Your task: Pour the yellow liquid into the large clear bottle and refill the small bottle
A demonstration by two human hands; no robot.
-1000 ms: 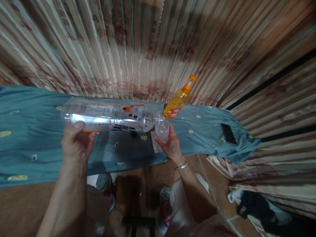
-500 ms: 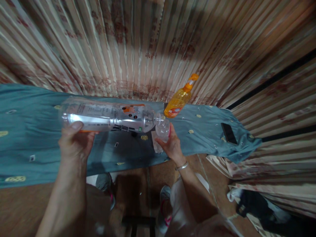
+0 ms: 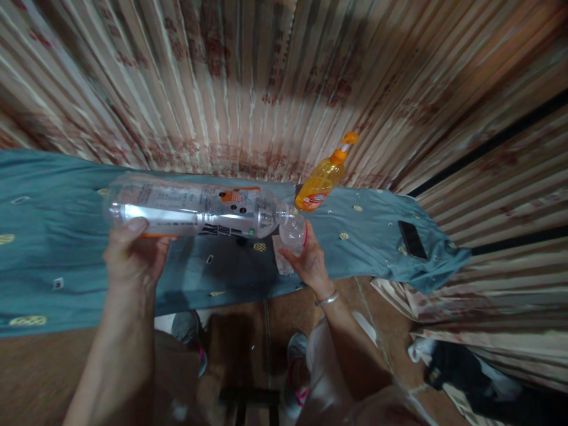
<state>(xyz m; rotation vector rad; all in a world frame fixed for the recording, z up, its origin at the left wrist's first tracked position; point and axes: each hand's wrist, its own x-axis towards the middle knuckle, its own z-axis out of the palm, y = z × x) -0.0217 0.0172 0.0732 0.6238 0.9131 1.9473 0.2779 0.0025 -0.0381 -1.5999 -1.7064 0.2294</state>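
**Large bottle tipped flat, mouth at a small clear cup**

Head view. The left hand (image 3: 133, 251) grips the base end of a large clear plastic bottle (image 3: 190, 208), fingers wrapped round it, thumb on the near side. The bottle lies almost horizontal above the blue cloth (image 3: 57, 236), its neck pointing right. The right hand (image 3: 308, 260) is closed round a small clear cup (image 3: 293, 232), held just under and touching the bottle's mouth. A bracelet sits on the right wrist.

Progress, as a judgement: the bottle is uncapped and tilted to pouring angle, so the transfer into the cup appears under way. The fill level of the cup cannot be read, and no stream is visible. Righting the bottle and setting both items down is still to do.

Surroundings: an orange pump bottle (image 3: 322, 180) stands on the cloth just beyond the cup; a dark phone (image 3: 412, 239) lies well to the right.

Compared with the earlier pictures: both hands, bottle and cup keep nearly the same pose; only the base end has edged slightly left
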